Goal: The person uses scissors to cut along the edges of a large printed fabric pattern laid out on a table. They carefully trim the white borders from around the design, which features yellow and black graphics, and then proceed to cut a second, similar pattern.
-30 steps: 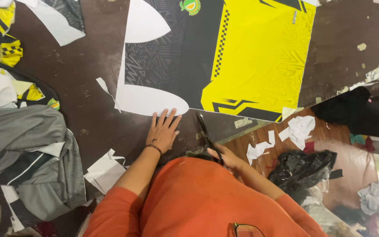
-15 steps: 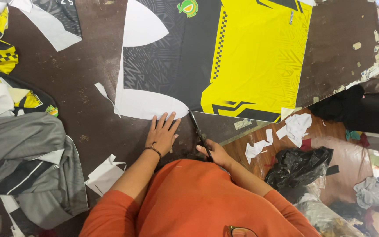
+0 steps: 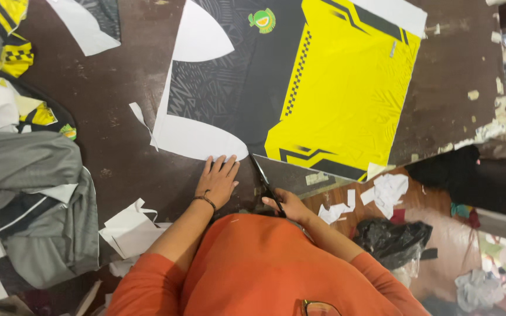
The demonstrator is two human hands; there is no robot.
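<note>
Scissors (image 3: 263,178) clenched in right grip (image 3: 288,206), blades at fabric panel (image 3: 300,88) edge, left hand (image 3: 218,178) released flat beside.

one scissors (image 3: 265,178), two hands, perhaps three fabric piles

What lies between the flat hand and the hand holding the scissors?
In the head view, only bare dark tabletop separates the left hand from the right hand gripping the scissors.
</note>
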